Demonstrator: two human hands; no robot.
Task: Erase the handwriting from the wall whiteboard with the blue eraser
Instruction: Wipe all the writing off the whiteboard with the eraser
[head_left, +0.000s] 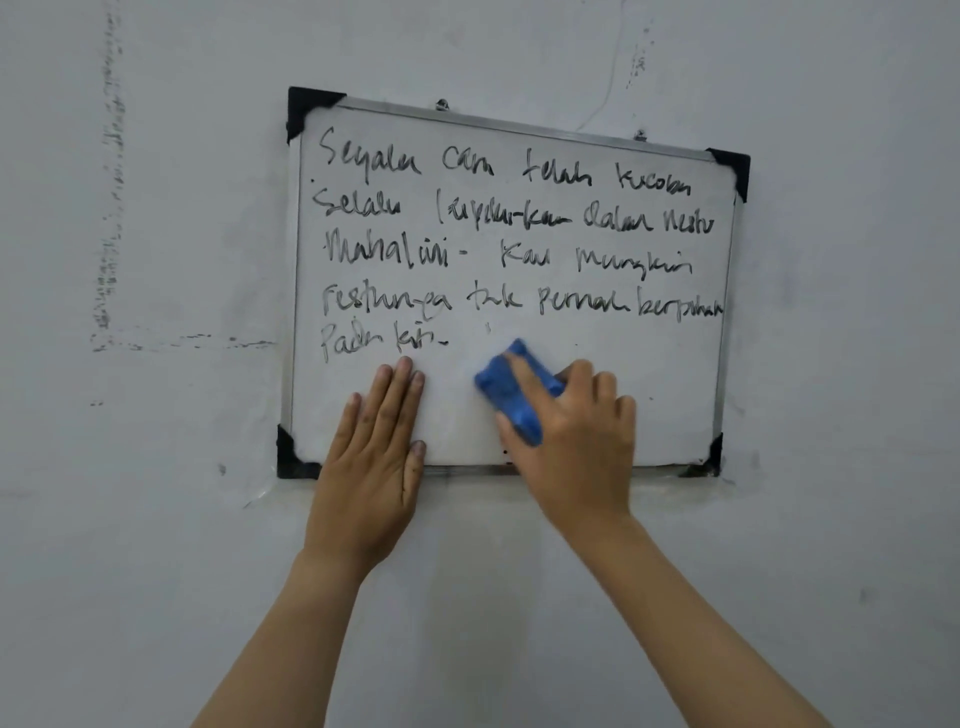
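Scuffed grey wall (156, 260) on the left, with dark marks in a vertical streak. My left hand (376, 457) lies flat on the board (649, 374) near its lower left corner, fingers straight and together, palm over the bottom frame – no grip here, just pressing. Above it, five lines of black writing (509, 239) fill the board. Further right, my right hand (576, 441) has its grip closed on the eraser (511, 389) – held tilted against the bare lower middle, just below the last line.
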